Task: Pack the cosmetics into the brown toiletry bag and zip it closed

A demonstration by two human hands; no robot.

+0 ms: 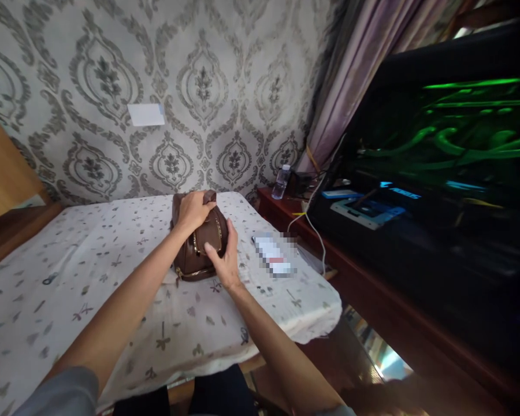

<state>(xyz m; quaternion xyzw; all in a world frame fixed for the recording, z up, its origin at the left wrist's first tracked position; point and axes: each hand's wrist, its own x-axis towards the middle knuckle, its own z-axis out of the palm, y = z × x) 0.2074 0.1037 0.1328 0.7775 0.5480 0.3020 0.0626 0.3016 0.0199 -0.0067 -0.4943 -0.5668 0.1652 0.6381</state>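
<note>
Your desk (pixel 95 237) is covered by a white cloth (pixel 177 332) printed with leaves and sprigs, which hangs over the near edge. On it you have a brown bag (pixel 205 234) and, farther right, a pixelated phone (pixel 272 255).

Pt of brown bag (pixel 207 232) hidden under L hand (pixel 195 211) & R hand (pixel 226 258). Phone (pixel 274 254) pixelated, can't read screen. PC case (pixel 437 254) blurry, cut off at R edge; wood panel (pixel 8 167) cropped at L.

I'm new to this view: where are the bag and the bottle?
Bag (pixel 208 232): head view, on its brown zipped side.
Bottle (pixel 280 184): head view, on its clear body.
</note>
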